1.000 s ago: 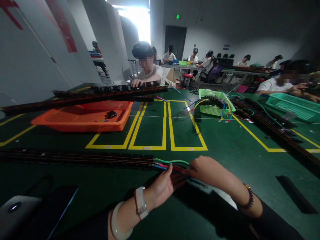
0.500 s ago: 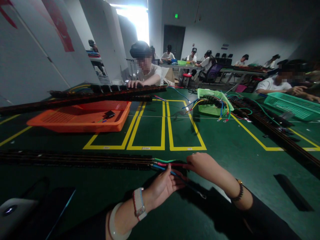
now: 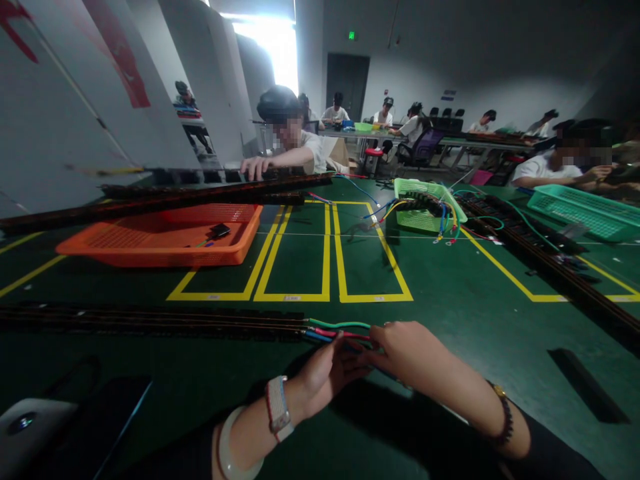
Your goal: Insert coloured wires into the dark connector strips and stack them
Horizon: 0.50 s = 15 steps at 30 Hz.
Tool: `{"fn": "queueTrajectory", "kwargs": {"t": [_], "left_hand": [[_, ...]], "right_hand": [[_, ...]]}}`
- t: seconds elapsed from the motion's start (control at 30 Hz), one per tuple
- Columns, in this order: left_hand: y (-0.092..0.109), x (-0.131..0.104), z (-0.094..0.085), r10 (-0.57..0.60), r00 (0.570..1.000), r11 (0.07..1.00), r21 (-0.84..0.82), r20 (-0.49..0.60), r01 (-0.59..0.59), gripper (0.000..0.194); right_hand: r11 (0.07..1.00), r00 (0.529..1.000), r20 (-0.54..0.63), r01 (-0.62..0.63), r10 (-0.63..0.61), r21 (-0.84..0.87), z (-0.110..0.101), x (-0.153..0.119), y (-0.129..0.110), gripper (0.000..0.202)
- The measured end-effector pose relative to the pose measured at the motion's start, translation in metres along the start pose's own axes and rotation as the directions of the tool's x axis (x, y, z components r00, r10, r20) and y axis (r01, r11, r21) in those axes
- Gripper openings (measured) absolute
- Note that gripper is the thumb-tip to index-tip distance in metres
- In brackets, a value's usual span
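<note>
A long black strip (image 3: 200, 321) with thin copper-coloured lines lies across the table from the left. Out of its right end come a green wire (image 3: 340, 325), a red wire (image 3: 330, 332) and a blue wire (image 3: 317, 335). My left hand (image 3: 327, 373), palm turned up, is closed around the wires with its thumb on top. From the right, my right hand (image 3: 403, 347) pinches the wires beside the left fingertips. Which wires sit in each grip is partly hidden by the fingers.
An orange basket (image 3: 150, 257) stands at the back left, under long dark strips (image 3: 210, 193). A green basket (image 3: 425, 217) holds wires. A co-worker's hand (image 3: 256, 167) is beyond. Black piece (image 3: 587, 387) lies right; a dark flat device (image 3: 117, 400) lies front left.
My right hand has moved slightly down and closer to my left fingers, covering the lower wires. Across the table, the co-worker's hand and a dark strip have shifted left.
</note>
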<state>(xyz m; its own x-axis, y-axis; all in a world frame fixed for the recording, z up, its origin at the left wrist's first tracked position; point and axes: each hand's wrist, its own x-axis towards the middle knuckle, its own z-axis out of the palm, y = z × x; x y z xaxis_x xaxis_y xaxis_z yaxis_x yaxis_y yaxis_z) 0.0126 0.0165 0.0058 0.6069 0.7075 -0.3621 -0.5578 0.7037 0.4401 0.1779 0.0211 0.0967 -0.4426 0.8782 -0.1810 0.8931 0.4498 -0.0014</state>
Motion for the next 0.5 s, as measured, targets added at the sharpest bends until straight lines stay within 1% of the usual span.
{"fn": "queueTrajectory", "kwargs": {"t": [0.07, 0.1, 0.17, 0.27, 0.37, 0.43, 0.5], "left_hand": [[0.000, 0.000, -0.001, -0.013, 1.000, 1.000, 0.000, 0.008, 0.013, 0.032], [0.000, 0.000, -0.001, -0.020, 1.000, 1.000, -0.001, 0.012, 0.020, 0.034], [0.000, 0.000, -0.001, -0.028, 0.999, 1.000, -0.009, 0.015, 0.028, 0.033], [0.000, 0.000, 0.000, -0.021, 1.000, 1.000, -0.021, -0.006, 0.021, 0.026], [0.000, -0.002, 0.003, -0.022, 0.999, 1.000, 0.001, -0.026, 0.022, 0.023], [0.000, -0.004, 0.005, -0.048, 0.999, 0.998, 0.036, 0.003, 0.048, 0.025], [0.000, -0.005, 0.006, -0.066, 0.997, 0.995, 0.072, 0.036, 0.063, 0.024]], "right_hand": [[0.999, 0.999, 0.015, 0.046, -0.046, 0.008, 0.000, -0.006, -0.005, 0.021], [0.998, 0.998, 0.022, 0.062, -0.062, 0.007, 0.002, -0.008, -0.006, 0.022], [0.994, 0.993, 0.037, 0.111, -0.112, 0.016, 0.004, -0.010, -0.006, 0.029], [0.984, 0.984, 0.043, 0.172, -0.174, 0.047, 0.003, -0.009, -0.005, 0.039], [0.989, 0.986, 0.080, 0.142, -0.144, 0.027, -0.006, -0.006, -0.003, 0.039], [0.995, 0.988, 0.115, 0.103, -0.101, -0.012, -0.013, -0.002, -0.003, 0.036], [0.995, 0.990, 0.117, 0.082, -0.076, -0.053, -0.015, 0.000, -0.002, 0.033]]}}
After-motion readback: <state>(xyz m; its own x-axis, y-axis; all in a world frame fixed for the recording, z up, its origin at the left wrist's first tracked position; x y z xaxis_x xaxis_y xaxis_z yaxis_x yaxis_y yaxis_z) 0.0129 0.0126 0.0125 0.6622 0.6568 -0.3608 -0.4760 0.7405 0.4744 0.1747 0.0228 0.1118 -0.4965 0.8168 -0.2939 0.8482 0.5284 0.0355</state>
